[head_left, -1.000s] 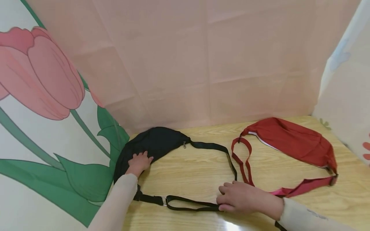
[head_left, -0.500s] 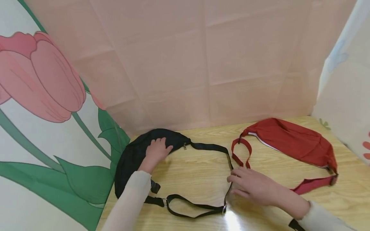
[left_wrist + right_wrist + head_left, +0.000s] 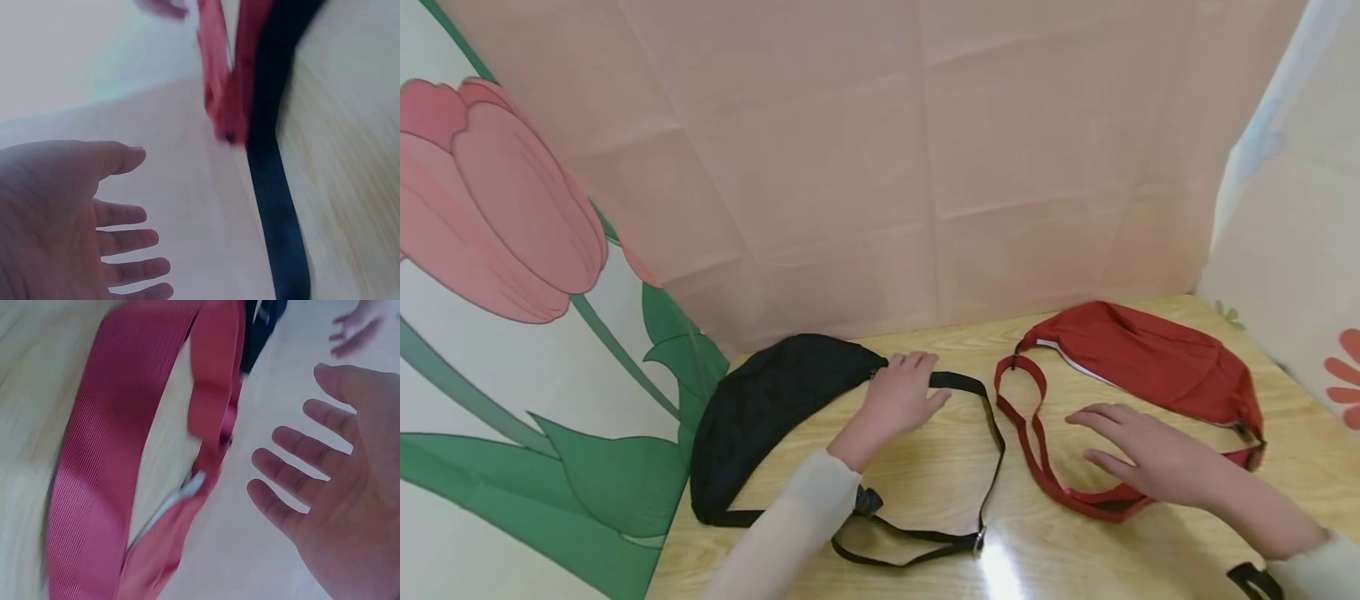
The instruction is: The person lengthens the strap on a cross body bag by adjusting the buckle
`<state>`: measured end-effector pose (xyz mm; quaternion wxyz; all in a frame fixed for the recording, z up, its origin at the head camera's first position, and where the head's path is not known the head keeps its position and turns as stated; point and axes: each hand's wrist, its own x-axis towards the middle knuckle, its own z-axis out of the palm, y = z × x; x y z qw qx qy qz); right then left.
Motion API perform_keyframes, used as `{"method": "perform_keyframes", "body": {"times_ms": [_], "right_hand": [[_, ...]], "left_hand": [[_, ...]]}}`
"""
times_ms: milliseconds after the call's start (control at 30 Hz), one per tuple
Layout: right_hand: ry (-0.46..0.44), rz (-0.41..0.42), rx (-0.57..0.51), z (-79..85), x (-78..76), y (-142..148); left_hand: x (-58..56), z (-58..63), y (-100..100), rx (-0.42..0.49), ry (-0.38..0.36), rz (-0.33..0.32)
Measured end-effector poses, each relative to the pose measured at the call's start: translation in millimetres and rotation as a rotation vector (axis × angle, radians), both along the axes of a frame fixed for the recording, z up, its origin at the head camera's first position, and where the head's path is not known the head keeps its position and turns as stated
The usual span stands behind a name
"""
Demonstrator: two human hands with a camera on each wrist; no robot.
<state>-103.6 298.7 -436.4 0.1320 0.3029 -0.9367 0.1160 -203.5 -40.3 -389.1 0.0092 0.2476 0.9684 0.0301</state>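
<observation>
A black waist bag (image 3: 775, 404) lies on the table at left, its black strap (image 3: 992, 417) looping out to the right. My left hand (image 3: 898, 398) is over the bag's right end, where the strap begins. Its fingers are straight and nothing is held; the left wrist view shows the strap (image 3: 278, 212) apart from the palm. To the right lies a red waist bag (image 3: 1150, 362) with a red strap (image 3: 1041, 467). My right hand (image 3: 1150, 454) hovers inside that loop, fingers extended, covering part of the strap. In the right wrist view the red strap (image 3: 100, 450) is beside the fingers, untouched.
The wooden table (image 3: 917, 467) carries both bags. A pink cloth backdrop (image 3: 820, 167) rises behind it. A tulip-printed panel (image 3: 512, 350) closes off the left, a pale panel (image 3: 1300, 250) the right.
My left hand has slid right along the black bag to its strap end. My right hand has let go of the black strap and moved right, over the red strap's loop.
</observation>
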Motion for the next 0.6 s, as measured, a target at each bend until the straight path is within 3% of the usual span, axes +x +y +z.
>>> {"method": "perform_keyframes", "body": {"times_ms": [133, 333, 600], "right_hand": [[-0.007, -0.065, -0.038, -4.0, 1.7, 38], [-0.063, -0.123, -0.088, -10.5, 2.8, 87], [-0.088, -0.217, -0.023, -16.7, -1.2, 141]], "left_hand": [[18.4, 5.3, 31, -0.018, 0.038, -0.115], [42.2, 4.4, 73, -0.034, 0.052, -0.233], [67.3, -8.4, 124, -0.135, -0.041, -0.311]]}}
